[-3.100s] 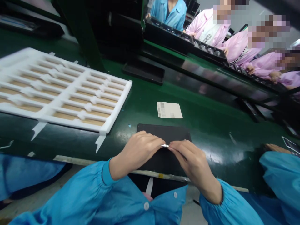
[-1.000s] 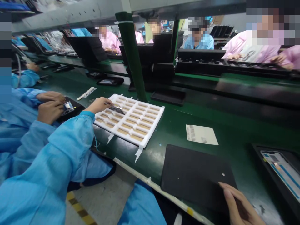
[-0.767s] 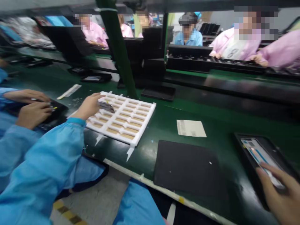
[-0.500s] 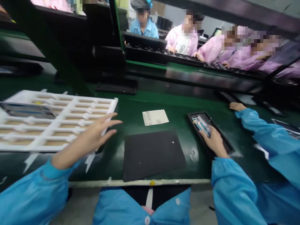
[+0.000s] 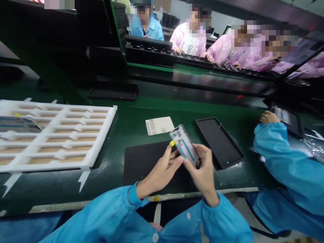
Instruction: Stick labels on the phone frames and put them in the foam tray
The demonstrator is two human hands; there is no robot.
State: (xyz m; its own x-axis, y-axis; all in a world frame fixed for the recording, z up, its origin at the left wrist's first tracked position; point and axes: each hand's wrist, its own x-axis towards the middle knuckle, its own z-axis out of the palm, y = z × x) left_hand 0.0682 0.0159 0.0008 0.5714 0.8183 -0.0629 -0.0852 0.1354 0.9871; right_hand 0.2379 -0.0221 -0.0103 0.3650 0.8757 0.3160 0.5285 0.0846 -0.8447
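Note:
Both my hands hold a phone-shaped part (image 5: 184,146) with blue stripes and a small yellow tab, raised over a black mat (image 5: 141,162) at the table's near edge. My right hand (image 5: 201,170) grips its lower end with curled fingers. My left hand (image 5: 162,168) pinches its left side near the yellow tab. An empty black tray (image 5: 219,141) lies just right of the mat.
A white foam tray (image 5: 63,135) with slots sits at the left, one part lying in it (image 5: 17,124). A barcode slip (image 5: 159,125) lies behind the mat. A co-worker's blue sleeve (image 5: 286,158) reaches in at the right. Other people sit across the conveyor.
My left hand laid a part in the foam tray and came back. My right hand lifted the striped part out of the black tray, and both hands now hold it over the mat.

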